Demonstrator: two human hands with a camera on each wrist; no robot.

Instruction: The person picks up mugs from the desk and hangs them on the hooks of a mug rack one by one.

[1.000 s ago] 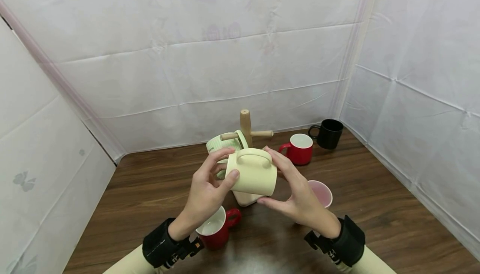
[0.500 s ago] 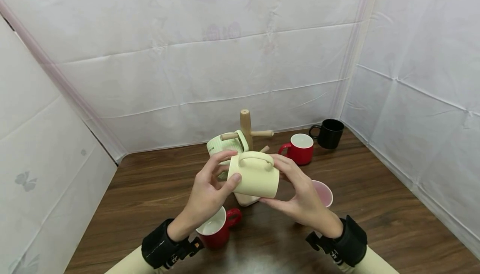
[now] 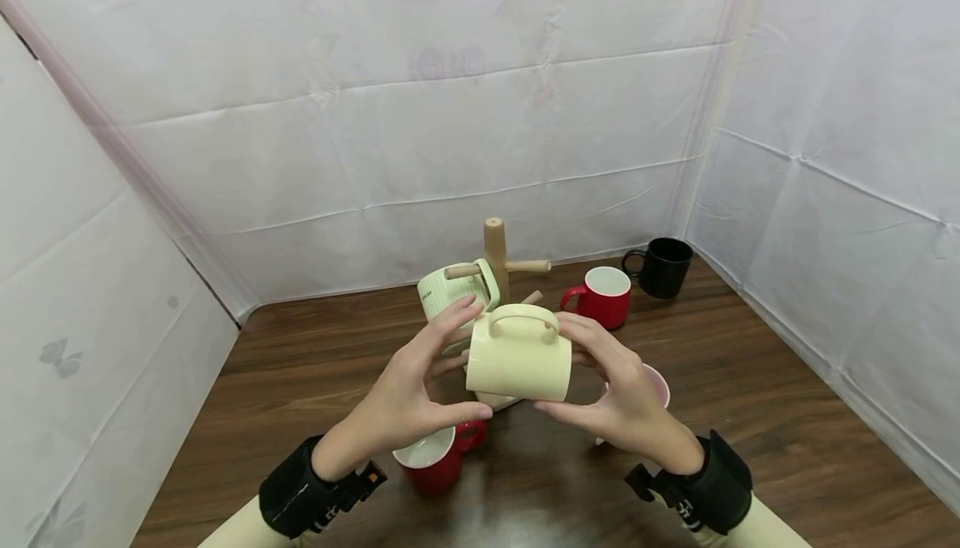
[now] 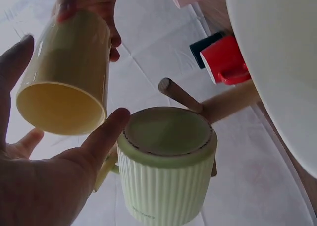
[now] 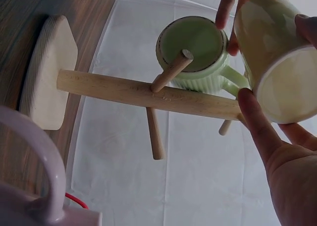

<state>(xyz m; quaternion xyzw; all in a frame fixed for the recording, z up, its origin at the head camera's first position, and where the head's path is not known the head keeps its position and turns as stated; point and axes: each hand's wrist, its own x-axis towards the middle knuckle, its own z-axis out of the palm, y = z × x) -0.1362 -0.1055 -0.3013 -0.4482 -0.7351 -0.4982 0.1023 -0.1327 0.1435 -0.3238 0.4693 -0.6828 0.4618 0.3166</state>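
In the head view a pale yellow mug (image 3: 517, 369) lies sideways in the air, its handle on top. My right hand (image 3: 630, 394) grips its right end, thumb below and fingers behind. My left hand (image 3: 397, 390) is spread at the other end, its thumb off the mug and held low. Just behind stands a wooden mug tree (image 3: 496, 252) with several pegs. A light green ribbed mug (image 4: 166, 186) hangs on one of them by its handle. The right wrist view shows the tree's post (image 5: 114, 89) and square base (image 5: 52, 77).
A red mug (image 3: 433, 473) stands in front, partly behind my left hand. Another red mug (image 3: 603, 308) and a black mug (image 3: 666, 269) stand at the back right. My right hand partly hides a pink mug (image 3: 660, 383). White sheeting (image 3: 420, 148) walls the wooden table.
The yellow mug has shifted slightly right and down with my right hand. My left thumb has come off its side and dropped, and the left fingers have spread.
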